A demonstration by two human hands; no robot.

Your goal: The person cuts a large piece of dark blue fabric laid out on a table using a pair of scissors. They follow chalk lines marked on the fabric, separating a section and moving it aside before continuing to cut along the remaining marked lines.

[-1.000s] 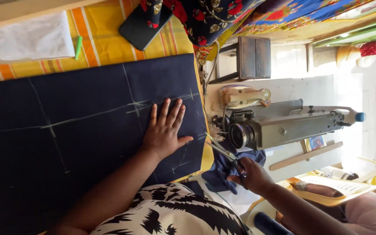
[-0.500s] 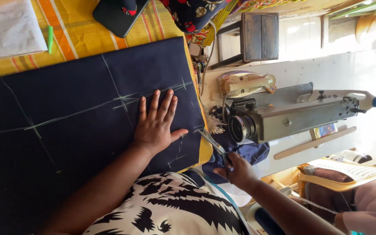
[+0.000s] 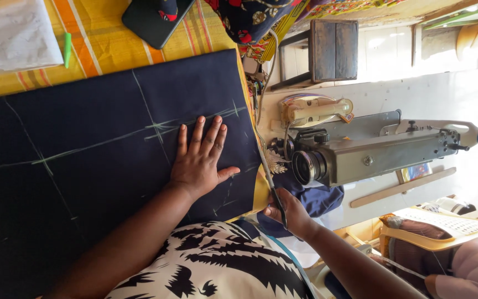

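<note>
Two hands: left hand (image 3: pixel 199 163) fingers spread on navy cloth (image 3: pixel 84 166); right hand (image 3: pixel 290 213) fingers grip scissors (image 3: pixel 272 185).

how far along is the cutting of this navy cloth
Done: chalk lines are drawn across the navy fabric. In hand: the left hand presses it flat while the right hand holds scissors at its edge. Left: no cut shows along the lines.

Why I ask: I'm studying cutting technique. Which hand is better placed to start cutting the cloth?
Right. The right hand has the scissors in its grip at the edge of the navy cloth. The left hand lies flat and open on the cloth, pinning it.
</note>
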